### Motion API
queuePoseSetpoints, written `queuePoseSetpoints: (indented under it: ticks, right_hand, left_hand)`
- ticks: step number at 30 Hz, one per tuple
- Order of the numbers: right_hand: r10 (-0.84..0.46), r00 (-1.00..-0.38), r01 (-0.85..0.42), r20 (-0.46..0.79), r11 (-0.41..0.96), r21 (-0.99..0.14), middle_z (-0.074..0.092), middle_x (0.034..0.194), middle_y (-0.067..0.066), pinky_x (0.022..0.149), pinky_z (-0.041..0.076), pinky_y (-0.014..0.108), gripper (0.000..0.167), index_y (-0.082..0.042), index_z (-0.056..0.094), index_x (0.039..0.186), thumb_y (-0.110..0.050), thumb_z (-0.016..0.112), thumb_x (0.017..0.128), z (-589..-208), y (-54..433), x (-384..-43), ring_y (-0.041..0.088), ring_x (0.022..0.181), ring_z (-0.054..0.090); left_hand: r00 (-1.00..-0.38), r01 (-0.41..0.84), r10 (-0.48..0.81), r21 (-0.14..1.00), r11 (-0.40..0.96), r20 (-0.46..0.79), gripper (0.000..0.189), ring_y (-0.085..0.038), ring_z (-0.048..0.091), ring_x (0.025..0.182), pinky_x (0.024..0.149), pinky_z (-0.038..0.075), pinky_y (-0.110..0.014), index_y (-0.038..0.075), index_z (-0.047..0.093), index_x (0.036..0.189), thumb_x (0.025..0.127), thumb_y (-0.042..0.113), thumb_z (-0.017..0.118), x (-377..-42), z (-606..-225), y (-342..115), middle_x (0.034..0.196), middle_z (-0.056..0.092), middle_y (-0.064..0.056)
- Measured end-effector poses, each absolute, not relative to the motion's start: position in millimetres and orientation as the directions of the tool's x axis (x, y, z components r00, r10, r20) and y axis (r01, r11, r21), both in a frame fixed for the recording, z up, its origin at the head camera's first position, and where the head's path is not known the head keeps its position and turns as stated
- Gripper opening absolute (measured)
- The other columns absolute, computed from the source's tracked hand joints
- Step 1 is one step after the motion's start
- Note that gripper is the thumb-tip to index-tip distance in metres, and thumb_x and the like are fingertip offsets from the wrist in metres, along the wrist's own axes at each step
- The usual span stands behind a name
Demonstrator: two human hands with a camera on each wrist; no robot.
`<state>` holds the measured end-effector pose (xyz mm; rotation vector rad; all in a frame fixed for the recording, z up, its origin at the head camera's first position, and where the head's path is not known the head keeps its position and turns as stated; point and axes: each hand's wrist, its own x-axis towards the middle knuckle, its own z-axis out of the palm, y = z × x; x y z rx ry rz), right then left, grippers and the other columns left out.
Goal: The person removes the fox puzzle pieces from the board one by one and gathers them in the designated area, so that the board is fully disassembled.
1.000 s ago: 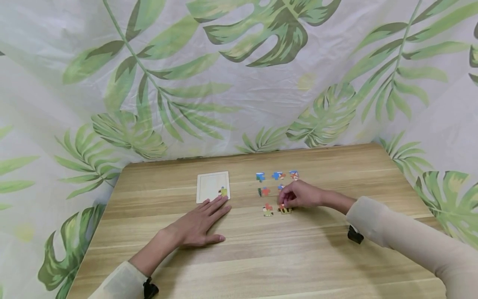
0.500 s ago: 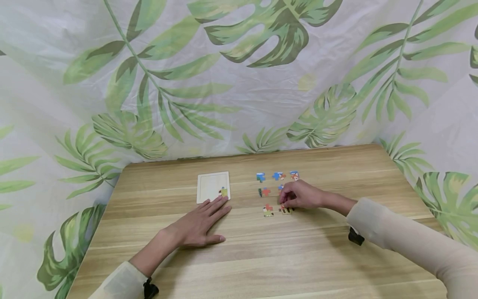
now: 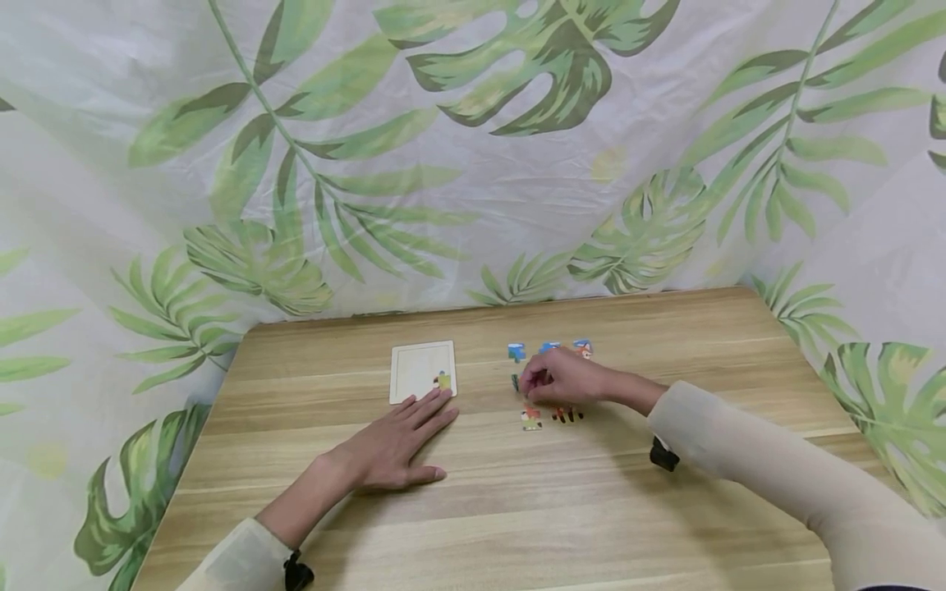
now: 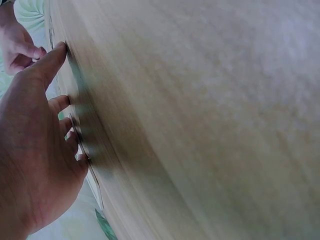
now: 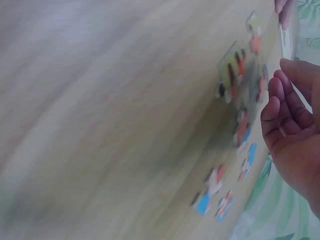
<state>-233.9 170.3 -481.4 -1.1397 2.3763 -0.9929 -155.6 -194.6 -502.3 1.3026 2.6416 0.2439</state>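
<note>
In the head view my left hand [image 3: 395, 443] lies flat, its fingertips at the near edge of a pale wooden puzzle tray [image 3: 414, 369]. A small yellow-green jigsaw piece [image 3: 443, 382] sits in the tray's near right corner. To the right, my right hand [image 3: 567, 376] hovers over loose jigsaw pieces with loosely bent fingers, and nothing shows between them in the right wrist view. A piece with a dark green edge [image 3: 516, 383] lies by its fingertips, partly covered. Nearer me are an orange-and-green piece [image 3: 530, 419] and a striped piece [image 3: 567, 416].
Beyond the right hand lie a blue piece [image 3: 516, 351], another blue piece [image 3: 549, 347] partly covered by the hand, and a fox-faced piece [image 3: 584, 349]. The wooden table [image 3: 473, 525] ends at a leaf-print cloth [image 3: 355, 205] hanging behind it.
My right hand has moved left from above the striped piece to the piece with the dark green edge, uncovering the striped piece. The left hand stays in place.
</note>
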Motion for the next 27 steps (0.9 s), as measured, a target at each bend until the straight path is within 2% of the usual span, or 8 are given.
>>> queuePoseSetpoints:
  ticks: [14, 27]
  right_hand:
    - [-0.763, -0.646, -0.520, -0.025, 0.464, -0.718, 0.077, 0.102, 0.006, 0.081, 0.059, 0.023, 0.011, -0.003, 0.079, 0.107, -0.003, 0.073, 0.098, -485, 120, -261, 0.006, 0.089, 0.067]
    - [-0.770, -0.638, -0.547, -0.002, 0.455, -0.702, 0.077, 0.106, 0.009, 0.086, 0.058, 0.022, 0.012, -0.001, 0.080, 0.108, -0.002, 0.073, 0.099, -483, 85, -282, 0.009, 0.093, 0.068]
  left_hand:
    - [-0.602, 0.756, 0.790, 0.237, 0.610, -0.116, 0.089, -0.034, 0.017, 0.163, 0.129, 0.023, -0.057, 0.010, 0.029, 0.168, 0.103, 0.064, 0.056, -155, -503, -195, 0.177, 0.017, -0.016]
    - [-0.611, 0.748, 0.780, 0.225, 0.624, -0.131, 0.091, -0.030, 0.012, 0.164, 0.131, 0.020, -0.055, 0.012, 0.026, 0.170, 0.102, 0.065, 0.057, -155, -503, -195, 0.178, 0.012, -0.013]
